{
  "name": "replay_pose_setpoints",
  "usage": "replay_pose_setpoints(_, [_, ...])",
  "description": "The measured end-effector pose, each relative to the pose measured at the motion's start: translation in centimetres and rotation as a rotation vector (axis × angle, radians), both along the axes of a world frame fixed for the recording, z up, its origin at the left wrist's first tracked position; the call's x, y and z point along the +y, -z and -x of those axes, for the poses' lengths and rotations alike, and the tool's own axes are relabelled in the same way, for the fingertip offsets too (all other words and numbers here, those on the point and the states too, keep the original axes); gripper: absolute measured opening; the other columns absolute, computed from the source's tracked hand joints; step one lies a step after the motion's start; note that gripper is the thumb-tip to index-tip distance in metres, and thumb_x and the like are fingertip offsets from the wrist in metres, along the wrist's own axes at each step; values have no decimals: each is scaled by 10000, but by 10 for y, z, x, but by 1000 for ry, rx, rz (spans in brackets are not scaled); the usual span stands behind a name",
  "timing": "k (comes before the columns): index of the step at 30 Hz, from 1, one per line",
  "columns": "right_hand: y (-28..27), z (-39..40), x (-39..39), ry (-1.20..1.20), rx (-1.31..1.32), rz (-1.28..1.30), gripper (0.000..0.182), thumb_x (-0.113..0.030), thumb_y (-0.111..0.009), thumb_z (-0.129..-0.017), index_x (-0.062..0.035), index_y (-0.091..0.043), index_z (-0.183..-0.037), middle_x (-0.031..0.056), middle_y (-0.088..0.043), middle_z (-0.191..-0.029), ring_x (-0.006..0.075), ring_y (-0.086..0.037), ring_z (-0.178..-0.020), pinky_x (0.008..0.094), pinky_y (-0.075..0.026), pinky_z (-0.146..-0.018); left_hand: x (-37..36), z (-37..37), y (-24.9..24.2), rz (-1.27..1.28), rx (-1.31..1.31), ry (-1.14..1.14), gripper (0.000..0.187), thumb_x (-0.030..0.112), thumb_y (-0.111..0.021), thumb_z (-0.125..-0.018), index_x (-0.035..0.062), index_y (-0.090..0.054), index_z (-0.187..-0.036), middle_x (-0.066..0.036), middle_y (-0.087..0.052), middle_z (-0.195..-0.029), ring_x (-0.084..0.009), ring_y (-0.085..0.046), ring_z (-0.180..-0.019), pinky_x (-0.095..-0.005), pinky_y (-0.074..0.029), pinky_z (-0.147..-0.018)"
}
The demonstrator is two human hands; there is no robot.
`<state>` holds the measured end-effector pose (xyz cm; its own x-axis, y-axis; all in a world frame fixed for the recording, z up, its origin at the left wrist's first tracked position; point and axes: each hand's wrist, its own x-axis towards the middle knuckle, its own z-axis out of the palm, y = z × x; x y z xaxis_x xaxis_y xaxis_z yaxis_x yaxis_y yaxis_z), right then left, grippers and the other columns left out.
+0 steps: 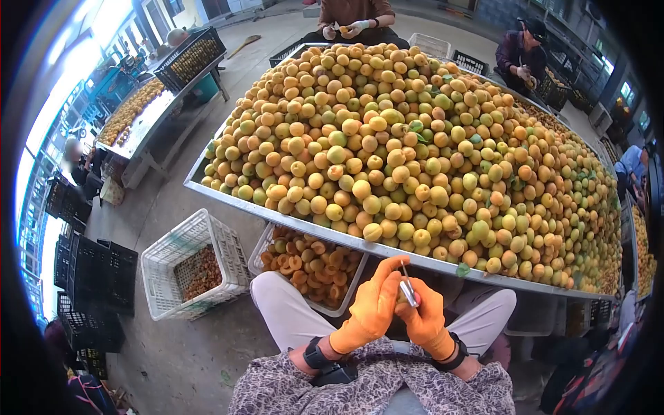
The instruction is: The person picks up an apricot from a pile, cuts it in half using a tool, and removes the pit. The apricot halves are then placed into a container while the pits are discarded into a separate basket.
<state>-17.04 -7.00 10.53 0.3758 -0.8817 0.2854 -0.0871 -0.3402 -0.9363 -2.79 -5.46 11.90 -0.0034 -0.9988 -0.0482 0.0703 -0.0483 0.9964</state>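
My left hand [373,304], in an orange glove, is curled with its fingers together, close against the right hand. Whatever it may hold is hidden behind its fingers. My right hand [425,318], gloved the same way, grips a small knife [409,293] with a thin blade pointing up and a shiny metal handle. Both hands are above my lap, just in front of the near edge of a metal-rimmed table [332,230] heaped with apricots [360,187]. Below the rim on the left, a white crate holds apricot halves [311,266].
A white crate [155,273] with brown pits or scraps [199,273] stands on the floor to the left. Black crates [100,283] are stacked farther left. People [356,17] sit across the table and at its far right. Another table [142,128] with fruit is at upper left.
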Motion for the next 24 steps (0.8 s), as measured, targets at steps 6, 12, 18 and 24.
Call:
replay_pose_setpoints(6, [7, -15, 10, 67, -177, -248, 348, -278, -639, -921, 15, -591, -1102, 30, -596, -738, 93, -533, -681, 255, -461, -628, 5, -2, 20, 341, -339, -145, 323, 159, -413, -999, -32, -488, -1248, -206, -666, -949, -346, -616, -577, -379, -468, -530])
replay_pose_setpoints(12, [1, -28, 11, -25, -622, -778, 466, -429, -608, -933, -21, -585, -1158, -35, -492, -698, 20, -351, -436, 200, -218, -391, 14, -13, 29, 125, 305, -214, 421, 338, -389, -1025, 6, -429, -1280, -20, -560, -791, -46, -419, -671, -190, -345, -595])
replay_pose_setpoints(18, [4, -55, -12, -62, -280, -352, 580, -373, -718, -864, -6, -555, -1283, -22, -480, -665, 39, -395, -560, 207, -332, -476, 28, -75, 21, 49, 303, -118, 483, 477, -360, -1010, 27, -520, -1078, -68, -561, -755, -110, -481, -618, -231, -371, -563])
replay_pose_setpoints(24, [-2, -88, -15, -252, 27, 49, 633, -213, -849, -689, -107, -597, -1260, 50, -625, -707, 155, -596, -586, 267, -489, -572, 41, -88, 39, -222, 824, -264, 382, 392, -460, -987, 39, -569, -1082, -44, -562, -853, -145, -521, -729, -263, -415, -635])
